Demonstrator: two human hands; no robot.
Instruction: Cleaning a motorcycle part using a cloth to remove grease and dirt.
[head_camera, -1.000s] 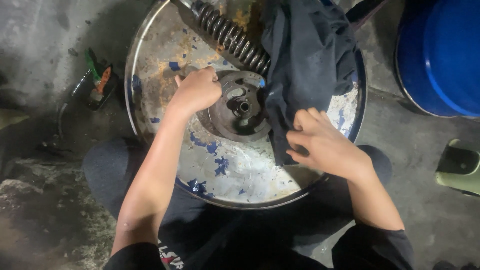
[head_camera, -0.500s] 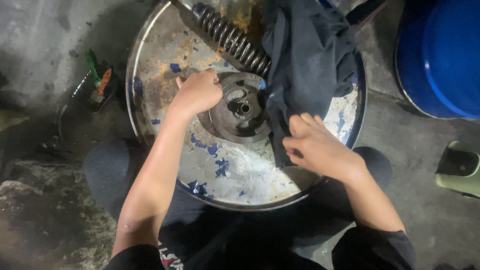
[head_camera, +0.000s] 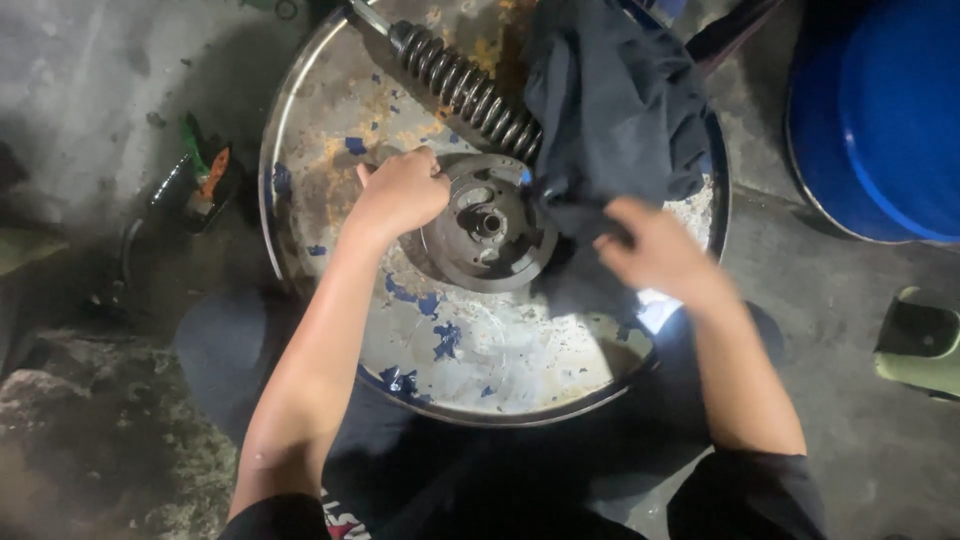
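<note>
Here, left hand (head_camera: 402, 190) curled over round metal disc's (head_camera: 490, 222) rim; right hand (head_camera: 655, 250), blurred, gripping dark cloth (head_camera: 610, 110) just beside the disc.

You see: cloth (head_camera: 610, 110) dark navy | disc (head_camera: 490, 222) grey metal | drum lid (head_camera: 480, 350) rust-orange, white, blue flecks | barrel (head_camera: 885, 110) blue

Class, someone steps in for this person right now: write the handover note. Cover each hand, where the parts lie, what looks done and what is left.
Left hand: gripping the left edge of the round metal disc, steadying it.
Right hand: blurred, on the dark cloth at the disc's right side.
Parts: the disc lies flat on the drum lid; a coil spring lies behind it, partly under the cloth.
Done: disc face is uncovered; how clean, cannot tell.
Left: probably wiping the disc's right side; spring untouched.
</note>
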